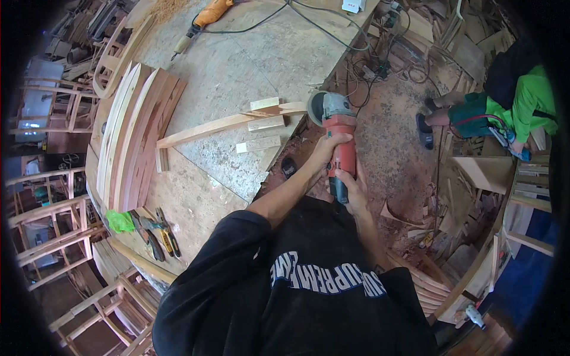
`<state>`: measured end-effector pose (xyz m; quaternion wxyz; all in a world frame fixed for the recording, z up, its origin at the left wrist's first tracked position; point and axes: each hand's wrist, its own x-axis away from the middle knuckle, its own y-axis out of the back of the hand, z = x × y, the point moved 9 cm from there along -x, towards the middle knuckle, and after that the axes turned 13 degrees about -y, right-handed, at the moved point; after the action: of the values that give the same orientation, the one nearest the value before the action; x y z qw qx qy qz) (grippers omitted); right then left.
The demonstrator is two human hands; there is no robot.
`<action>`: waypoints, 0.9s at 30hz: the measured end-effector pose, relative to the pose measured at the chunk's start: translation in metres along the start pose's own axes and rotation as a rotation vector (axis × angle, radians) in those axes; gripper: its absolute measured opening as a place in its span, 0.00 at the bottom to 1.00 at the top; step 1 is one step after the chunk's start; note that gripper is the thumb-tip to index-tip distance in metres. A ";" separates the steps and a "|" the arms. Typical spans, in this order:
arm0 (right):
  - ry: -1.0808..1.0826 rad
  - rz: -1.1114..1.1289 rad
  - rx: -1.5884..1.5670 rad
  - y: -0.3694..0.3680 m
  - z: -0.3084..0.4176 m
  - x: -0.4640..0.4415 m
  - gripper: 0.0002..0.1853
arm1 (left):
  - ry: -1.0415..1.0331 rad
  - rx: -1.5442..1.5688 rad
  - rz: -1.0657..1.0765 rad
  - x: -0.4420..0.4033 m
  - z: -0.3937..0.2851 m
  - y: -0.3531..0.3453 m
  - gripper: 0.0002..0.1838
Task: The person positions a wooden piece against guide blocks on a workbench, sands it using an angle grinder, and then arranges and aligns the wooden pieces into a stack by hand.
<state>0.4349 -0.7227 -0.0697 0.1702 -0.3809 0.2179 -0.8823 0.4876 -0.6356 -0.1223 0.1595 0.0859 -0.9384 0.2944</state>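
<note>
Both my hands are closed around a red and grey angle grinder [342,151]. My left hand [328,148] grips the front of its body, just behind the grey head. Farther back, my right hand [355,188] wraps the dark rear end. The grinder's round disc [316,108] is beside the far end of a long, slightly curved wooden strip [219,126] on the workbench [231,65]; whether they touch I cannot tell. Around that strip lie small wooden blocks, one block [264,104] beyond it, another block [266,123] along its near side and a third block [258,144] closer to me.
Several curved wooden pieces [127,139] stand stacked at the left. Pliers [169,237] and other hand tools lie near a green bag [120,221]. An orange power tool [211,13] rests at the back. Cables [371,74] cross the floor. A person in green [528,104] works at right.
</note>
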 end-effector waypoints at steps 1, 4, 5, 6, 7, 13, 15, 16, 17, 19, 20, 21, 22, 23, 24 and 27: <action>-0.002 0.010 0.026 -0.005 0.002 0.002 0.40 | 0.002 0.027 0.021 -0.001 0.000 0.002 0.19; 0.139 -0.007 0.219 -0.017 0.007 -0.004 0.42 | -0.032 0.184 0.010 0.011 -0.020 0.007 0.21; 0.246 -0.073 0.391 -0.016 0.007 -0.010 0.46 | -0.019 0.320 0.050 0.019 -0.030 0.003 0.23; 0.417 -0.122 0.602 -0.023 0.015 -0.008 0.47 | -0.037 0.352 0.042 0.026 -0.040 0.005 0.23; 0.590 -0.170 0.814 -0.033 0.022 -0.003 0.48 | -0.058 0.384 0.035 0.030 -0.048 0.005 0.23; 0.372 -0.079 0.543 -0.007 0.019 -0.017 0.42 | -0.037 0.288 0.047 0.009 -0.028 -0.002 0.23; 0.049 0.018 0.088 -0.012 0.018 -0.003 0.40 | -0.033 0.135 -0.030 -0.002 -0.011 -0.001 0.22; 0.047 0.022 0.087 -0.007 0.015 -0.007 0.40 | -0.028 0.099 0.011 -0.010 -0.001 -0.002 0.22; 0.037 0.004 0.074 0.001 0.014 -0.010 0.39 | -0.022 0.063 0.054 -0.014 0.000 -0.007 0.21; 0.026 -0.015 0.057 0.011 0.010 -0.014 0.38 | -0.009 0.055 0.043 -0.015 0.004 -0.005 0.21; 0.010 -0.010 0.051 0.005 0.014 -0.010 0.40 | 0.004 0.048 0.033 -0.013 0.002 -0.007 0.21; -0.009 -0.007 0.043 0.000 0.014 -0.007 0.42 | 0.012 0.045 0.032 -0.008 -0.002 -0.008 0.21; -0.013 -0.012 0.037 -0.003 0.013 -0.006 0.42 | 0.010 0.100 0.004 -0.002 -0.008 -0.006 0.21; 0.041 -0.021 0.173 -0.009 0.017 -0.005 0.43 | 0.006 0.156 -0.024 0.003 -0.014 -0.002 0.21; 0.097 -0.028 0.309 -0.016 0.021 -0.005 0.44 | 0.005 0.246 0.019 0.008 -0.023 -0.002 0.23; 0.284 -0.019 0.520 -0.049 0.030 -0.002 0.47 | -0.083 0.319 -0.032 0.030 -0.055 0.014 0.25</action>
<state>0.4519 -0.6877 -0.0275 0.2216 -0.1995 0.0029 -0.9545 0.4702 -0.5948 -0.0766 0.1095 0.1374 -0.8839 0.4334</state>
